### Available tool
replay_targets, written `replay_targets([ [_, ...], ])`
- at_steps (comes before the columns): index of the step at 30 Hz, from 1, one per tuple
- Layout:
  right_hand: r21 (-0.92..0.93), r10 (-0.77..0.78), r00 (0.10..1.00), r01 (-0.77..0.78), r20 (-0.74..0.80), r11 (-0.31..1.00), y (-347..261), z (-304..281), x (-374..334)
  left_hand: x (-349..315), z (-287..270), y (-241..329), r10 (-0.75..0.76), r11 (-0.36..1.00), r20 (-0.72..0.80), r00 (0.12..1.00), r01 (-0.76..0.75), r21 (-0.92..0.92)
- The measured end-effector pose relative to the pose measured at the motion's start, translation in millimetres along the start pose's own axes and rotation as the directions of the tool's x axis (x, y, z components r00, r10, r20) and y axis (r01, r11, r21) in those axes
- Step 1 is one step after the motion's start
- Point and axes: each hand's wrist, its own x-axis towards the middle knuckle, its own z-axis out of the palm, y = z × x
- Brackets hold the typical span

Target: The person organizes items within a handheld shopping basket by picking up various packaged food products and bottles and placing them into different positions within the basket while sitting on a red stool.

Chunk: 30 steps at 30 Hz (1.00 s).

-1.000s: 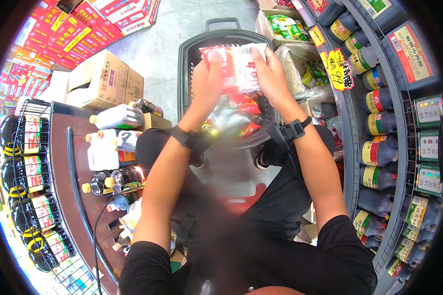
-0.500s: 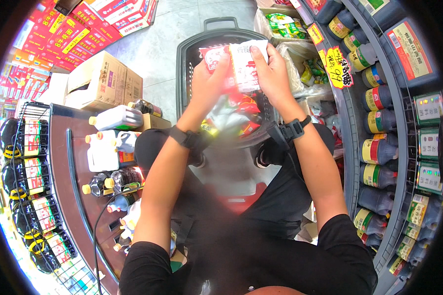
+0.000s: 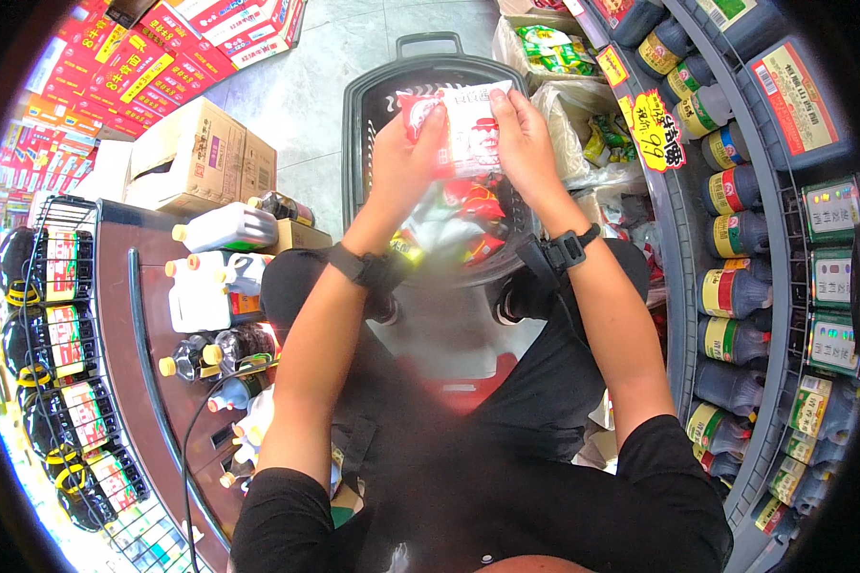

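Two hands closed on one red-and-white packet (image 3: 473, 134), up over the open mouth of a black basket (image 3: 352, 153). Left grip (image 3: 401, 172) narrow on the red end, thumb lying along the printed face; right grip (image 3: 530, 143) narrow on the white end, thumb near the upper corner. Printed face toward the camera. Cannot tell how far the fingers reach underneath.

Below, inside the basket, a heap of soft packets (image 3: 480, 202), red and white with some yellow, the near part blurred by a hazy smear. Loop handle (image 3: 428, 38) at the far end, pale grey floor tiles (image 3: 325, 57) beside and beyond. Black straps (image 3: 356, 265) on both wrists, dark trousers (image 3: 535, 411), knees apart at the basket's near end.

Just right of the basket, green-and-yellow packets (image 3: 556, 53), then a clear plastic liner (image 3: 569, 124) around more small packets (image 3: 607, 143). Farther right, rows of dark bottles (image 3: 731, 191) and a jagged yellow price tag (image 3: 657, 132) near them.

To the left, a cardboard box (image 3: 201, 158), white jugs (image 3: 199, 298) with orange caps, dark bottles with yellow bands (image 3: 24, 329) and, at upper left, stacked red boxes (image 3: 143, 72).
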Motion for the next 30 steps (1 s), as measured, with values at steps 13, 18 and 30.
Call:
replay_targets([
  [13,-0.274,-0.055,0.989,0.092,0.140,0.957,-8.6,-32.2,11.1,9.1,-8.5,-25.4,-0.435,0.900,0.328,0.839,0.407,0.154],
  [18,-0.695,-0.139,0.949,0.304,0.284,0.652,-21.4,-97.5,22.4,-4.8,-5.0,-32.7,-0.348,0.929,0.507,0.789,0.218,0.299],
  [30,-0.980,0.431,0.891,-0.187,-0.142,0.064,5.5,-220.4,16.4,-5.9,-18.5,-41.1,-0.355,0.727,0.579,0.734,-0.173,0.664],
])
